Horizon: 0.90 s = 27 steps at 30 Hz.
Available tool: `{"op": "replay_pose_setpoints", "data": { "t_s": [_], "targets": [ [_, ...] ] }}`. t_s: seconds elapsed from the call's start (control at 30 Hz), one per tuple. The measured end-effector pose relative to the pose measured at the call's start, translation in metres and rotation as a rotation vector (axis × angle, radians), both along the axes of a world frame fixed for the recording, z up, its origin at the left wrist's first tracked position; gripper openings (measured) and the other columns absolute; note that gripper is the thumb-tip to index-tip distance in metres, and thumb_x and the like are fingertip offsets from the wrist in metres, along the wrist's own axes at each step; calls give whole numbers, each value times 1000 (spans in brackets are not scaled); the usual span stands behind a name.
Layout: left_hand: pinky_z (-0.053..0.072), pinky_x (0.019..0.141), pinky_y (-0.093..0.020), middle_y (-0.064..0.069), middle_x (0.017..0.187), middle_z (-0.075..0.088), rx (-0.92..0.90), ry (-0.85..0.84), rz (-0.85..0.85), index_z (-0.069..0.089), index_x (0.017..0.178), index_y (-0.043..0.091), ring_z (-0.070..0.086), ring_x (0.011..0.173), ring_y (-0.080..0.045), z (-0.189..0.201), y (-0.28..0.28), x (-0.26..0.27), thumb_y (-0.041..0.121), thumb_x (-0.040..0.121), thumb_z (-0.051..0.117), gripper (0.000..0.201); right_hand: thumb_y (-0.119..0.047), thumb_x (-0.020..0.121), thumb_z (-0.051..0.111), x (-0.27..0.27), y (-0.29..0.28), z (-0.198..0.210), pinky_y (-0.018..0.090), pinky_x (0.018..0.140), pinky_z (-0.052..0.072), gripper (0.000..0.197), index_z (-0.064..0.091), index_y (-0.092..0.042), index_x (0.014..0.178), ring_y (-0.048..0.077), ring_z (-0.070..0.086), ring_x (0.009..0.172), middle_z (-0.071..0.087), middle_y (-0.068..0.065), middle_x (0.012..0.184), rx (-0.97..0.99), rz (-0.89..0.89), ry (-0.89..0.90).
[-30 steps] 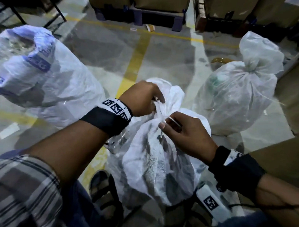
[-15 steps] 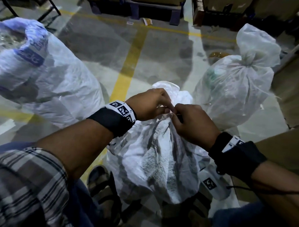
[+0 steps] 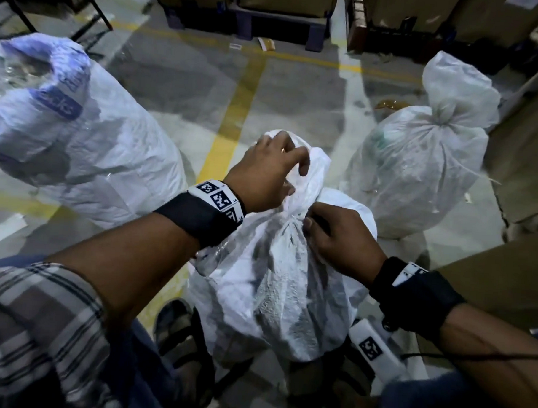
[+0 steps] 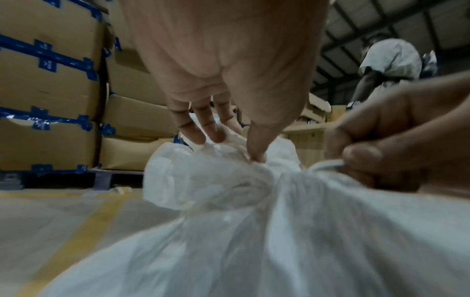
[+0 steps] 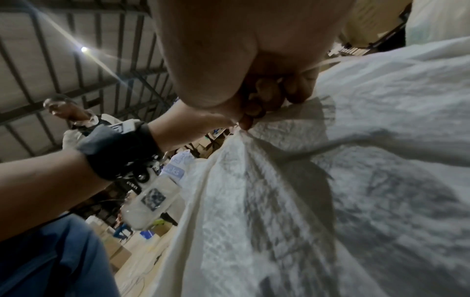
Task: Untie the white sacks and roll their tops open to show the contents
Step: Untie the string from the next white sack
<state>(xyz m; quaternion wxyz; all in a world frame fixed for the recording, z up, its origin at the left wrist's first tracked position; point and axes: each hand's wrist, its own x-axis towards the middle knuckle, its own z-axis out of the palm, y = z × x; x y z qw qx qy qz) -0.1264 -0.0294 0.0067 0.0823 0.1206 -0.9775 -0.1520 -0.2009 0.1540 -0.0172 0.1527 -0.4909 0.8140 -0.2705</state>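
Observation:
A tied white sack (image 3: 276, 290) stands on the floor between my feet. My left hand (image 3: 296, 180) grips its bunched top (image 4: 203, 176) above the knot, fingers over it and thumb pressed in by the neck. My right hand (image 3: 309, 228) pinches the white tie string (image 4: 328, 166) at the neck, on the right side. The sack's contents are hidden. To the left stands an open sack with blue print (image 3: 88, 152), its top rolled down. A third sack (image 3: 417, 173) at the right is tied shut.
Cardboard boxes on pallets (image 3: 270, 6) line the back, and more cardboard (image 3: 525, 159) stands close on the right. A yellow floor line (image 3: 238, 107) runs away from me. My sandalled foot (image 3: 178, 338) is beside the sack. Another person (image 4: 389, 60) stands farther off.
A second ago my right hand pulled a strip of the tie; both hands then met at the knot. Now the left has shifted up onto the bunched top while the right stays at the neck.

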Motion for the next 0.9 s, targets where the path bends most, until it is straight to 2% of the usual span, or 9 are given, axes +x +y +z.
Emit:
{"op": "replay_pose_setpoints", "data": {
  "t_s": [0.07, 0.17, 0.3, 0.37, 0.57, 0.67, 0.77, 0.83, 0.9],
  "targets": [
    [41, 78, -32, 7, 101, 54, -67, 7, -76, 65, 88, 31, 51, 101, -22, 14, 4, 1, 17, 75, 69, 20, -18, 95, 58, -3, -1, 3, 40, 79, 46, 14, 69, -8, 94, 23, 63, 86, 73, 6, 89, -13, -22, 1],
    [49, 65, -28, 8, 82, 61, 8, -191, -133, 70, 74, 31, 62, 83, -18, 18, 15, 6, 14, 71, 58, 20, -18, 94, 59, -4, -1, 6, 38, 77, 45, 14, 68, -9, 89, 23, 62, 82, 70, 6, 82, -9, -52, -1],
    [54, 76, -35, 7, 92, 66, 89, -267, -128, 70, 93, 28, 62, 90, -17, 7, 18, 15, 14, 79, 59, 22, -18, 93, 59, -7, -2, 8, 38, 73, 44, 16, 67, -9, 83, 22, 59, 75, 66, 4, 74, 46, -93, -40],
    [54, 78, -33, 8, 91, 68, 138, -255, -117, 69, 98, 26, 63, 89, -14, 6, 14, 15, 14, 80, 63, 23, -18, 92, 59, -8, -4, 9, 35, 72, 42, 16, 67, -10, 81, 21, 59, 75, 68, 4, 75, 68, -109, -54],
    [54, 76, -30, 10, 86, 69, 194, -263, -94, 72, 96, 25, 61, 79, -10, 1, 9, 11, 14, 80, 68, 19, -18, 91, 61, -8, -6, 10, 32, 73, 43, 12, 71, -15, 85, 15, 62, 78, 71, 0, 79, 46, -74, -87],
    [51, 71, -34, 3, 85, 67, 180, -262, -136, 69, 90, 19, 62, 79, -18, -1, 11, 10, 18, 79, 74, 12, -14, 90, 65, -3, -11, 9, 19, 67, 40, 11, 75, -19, 89, -1, 58, 69, 70, -11, 78, -31, -26, -152],
    [51, 73, -40, -6, 86, 69, 193, -264, -158, 69, 90, 11, 63, 82, -26, -5, 13, 11, 22, 80, 76, 16, -10, 88, 67, 1, -16, 6, 11, 70, 40, 15, 78, -16, 95, -4, 60, 75, 75, -10, 87, -69, -6, -168],
    [52, 75, -43, -8, 86, 70, 234, -270, -141, 69, 91, 10, 64, 82, -28, -6, 10, 13, 22, 79, 76, 18, -9, 88, 67, 0, -20, 6, 13, 75, 43, 18, 79, -17, 99, -2, 63, 81, 77, -7, 93, -59, -6, -178],
    [52, 75, -42, -8, 85, 70, 255, -285, -135, 69, 89, 10, 65, 82, -27, -5, 7, 14, 20, 77, 77, 18, -8, 89, 67, -5, -20, 9, 18, 76, 47, 17, 79, -17, 97, 1, 66, 80, 77, -6, 88, -34, 1, -189]
  ]
}}
